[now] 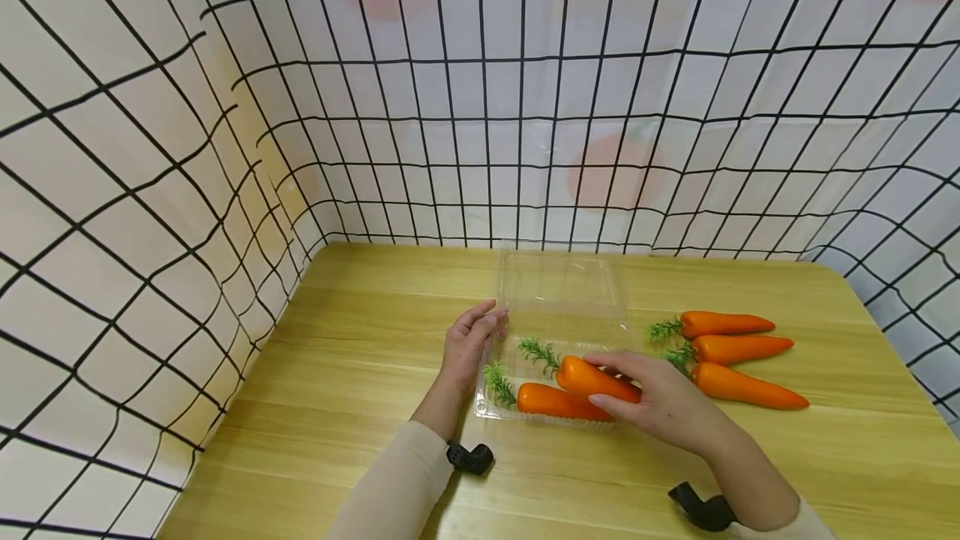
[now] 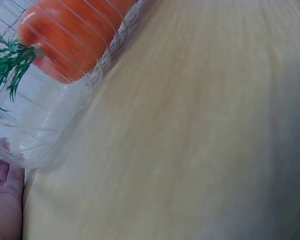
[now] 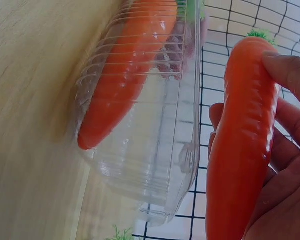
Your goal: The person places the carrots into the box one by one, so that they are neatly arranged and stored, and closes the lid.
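Note:
A clear plastic clamshell box (image 1: 487, 412) lies on the table with its lid (image 1: 558, 277) folded back. Inside, along the near side, lies one orange carrot (image 1: 555, 401) with green leaves, visible through the ribbed wall in the right wrist view. Above the box my right hand (image 1: 660, 398) grips a second carrot (image 3: 245, 135) between thumb and fingers, its leafy end pointing left. My left hand (image 1: 467, 344) rests against the box's left edge, fingers extended; the left wrist view shows only part of that hand (image 2: 5, 205), at the box's corner.
Three more carrots (image 1: 742, 348) lie side by side on the wooden table (image 1: 360, 340), right of the box. White panels with black grid wire (image 1: 517, 90) enclose the table at the back and sides. Each wrist carries a black device (image 1: 471, 458).

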The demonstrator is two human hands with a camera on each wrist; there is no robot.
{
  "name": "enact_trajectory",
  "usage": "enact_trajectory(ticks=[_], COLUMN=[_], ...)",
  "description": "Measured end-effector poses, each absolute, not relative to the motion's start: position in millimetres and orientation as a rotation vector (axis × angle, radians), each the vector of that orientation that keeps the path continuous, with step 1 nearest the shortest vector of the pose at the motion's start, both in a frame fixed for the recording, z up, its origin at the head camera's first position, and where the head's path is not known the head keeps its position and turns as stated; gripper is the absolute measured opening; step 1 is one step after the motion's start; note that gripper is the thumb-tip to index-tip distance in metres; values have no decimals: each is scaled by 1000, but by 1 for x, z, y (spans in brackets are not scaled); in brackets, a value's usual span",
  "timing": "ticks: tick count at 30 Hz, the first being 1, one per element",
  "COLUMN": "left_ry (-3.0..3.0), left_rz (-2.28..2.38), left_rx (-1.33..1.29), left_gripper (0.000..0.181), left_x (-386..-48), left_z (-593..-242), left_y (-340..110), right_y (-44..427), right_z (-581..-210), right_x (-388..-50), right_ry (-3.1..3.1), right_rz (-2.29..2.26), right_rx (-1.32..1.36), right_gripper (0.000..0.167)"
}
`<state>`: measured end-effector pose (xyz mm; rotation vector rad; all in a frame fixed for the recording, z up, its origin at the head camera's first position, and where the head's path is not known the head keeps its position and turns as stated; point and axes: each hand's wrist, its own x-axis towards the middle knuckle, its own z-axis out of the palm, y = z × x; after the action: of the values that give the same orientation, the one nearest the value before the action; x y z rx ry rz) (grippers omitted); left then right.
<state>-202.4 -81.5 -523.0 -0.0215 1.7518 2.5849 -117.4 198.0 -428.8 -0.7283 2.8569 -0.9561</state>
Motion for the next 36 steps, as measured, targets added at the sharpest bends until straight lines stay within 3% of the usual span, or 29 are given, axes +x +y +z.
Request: enact_trajectory(ticks=[19,36], left_ry=[1805,1772], left_rz=[2559,2584], left_rx=[-27,-9], left_gripper=[40,44], left_x=[-203,-201], left_z=[-524,-522], left_y=[-82,-81], right_y=[180,166], right_z=[-443,-451], right_x=[-132,-143], right_ry=[2821,2771], right_rz=[-1065,-1001], right_rx=[-991,-903], right_gripper=[44,39])
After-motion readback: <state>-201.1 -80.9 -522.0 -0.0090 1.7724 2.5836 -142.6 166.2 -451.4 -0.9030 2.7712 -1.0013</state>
